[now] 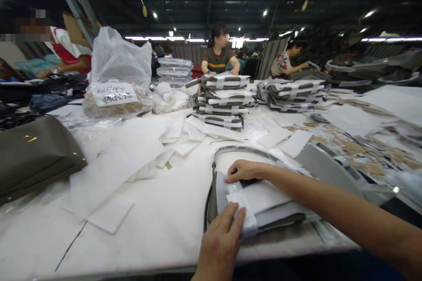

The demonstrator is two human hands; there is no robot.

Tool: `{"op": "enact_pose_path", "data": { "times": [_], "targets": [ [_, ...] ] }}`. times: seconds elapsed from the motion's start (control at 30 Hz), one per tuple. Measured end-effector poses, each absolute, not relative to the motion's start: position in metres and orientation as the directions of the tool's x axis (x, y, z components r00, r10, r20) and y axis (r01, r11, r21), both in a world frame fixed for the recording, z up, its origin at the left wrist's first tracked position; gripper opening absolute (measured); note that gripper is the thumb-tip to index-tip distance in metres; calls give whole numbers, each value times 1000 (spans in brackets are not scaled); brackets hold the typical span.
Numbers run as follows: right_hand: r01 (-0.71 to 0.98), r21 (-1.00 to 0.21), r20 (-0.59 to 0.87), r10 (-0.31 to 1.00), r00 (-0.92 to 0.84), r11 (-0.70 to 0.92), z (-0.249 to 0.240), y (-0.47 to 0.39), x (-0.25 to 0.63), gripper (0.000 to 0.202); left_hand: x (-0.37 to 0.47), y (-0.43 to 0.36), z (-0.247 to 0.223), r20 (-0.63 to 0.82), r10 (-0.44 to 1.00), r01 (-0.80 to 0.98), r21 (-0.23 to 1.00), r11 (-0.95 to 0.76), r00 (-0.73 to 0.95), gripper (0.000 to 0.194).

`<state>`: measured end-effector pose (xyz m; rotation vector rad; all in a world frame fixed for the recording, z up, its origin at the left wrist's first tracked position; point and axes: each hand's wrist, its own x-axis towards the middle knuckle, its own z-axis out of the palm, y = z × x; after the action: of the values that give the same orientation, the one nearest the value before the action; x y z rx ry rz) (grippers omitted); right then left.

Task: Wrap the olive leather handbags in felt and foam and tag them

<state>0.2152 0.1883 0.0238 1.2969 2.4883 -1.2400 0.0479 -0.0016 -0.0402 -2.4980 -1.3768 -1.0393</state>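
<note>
A folded dark olive bag [280, 221] lies in front of me at the table's near side, with white packing sheets [267, 197] layered over it. Its long handle [244, 148], covered in clear wrap, loops out behind it and down its left side. Around the bag's left part runs a white wrapping strip [249, 219]. My left hand [219, 239] rests on the strip's near part with its fingers stretched out. Bent over the far end of the strip, my right hand [244, 170] has its fingers pinched together at the edge; the exact grip is partly hidden.
Loose white sheets [121, 162] lie to the left, near an olive handbag [39, 153]. Behind stand stacks of wrapped bags [224, 101] and a labelled plastic sack [115, 74]. A grey curved piece [329, 167] is on the right. Co-workers [219, 55] work across the table.
</note>
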Motion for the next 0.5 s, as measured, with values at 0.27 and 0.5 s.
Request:
{"op": "enact_pose_path", "data": {
  "times": [0.27, 0.5],
  "targets": [
    [701, -600, -134, 816, -562, 385, 26, 169, 212, 43, 47, -4, -37, 576, 708, 775, 191, -602, 408, 71],
    [766, -527, 237, 930, -281, 366, 56, 110, 308, 36, 14, 3, -1, 511, 680, 496, 466, -733, 525, 53]
  ]
}}
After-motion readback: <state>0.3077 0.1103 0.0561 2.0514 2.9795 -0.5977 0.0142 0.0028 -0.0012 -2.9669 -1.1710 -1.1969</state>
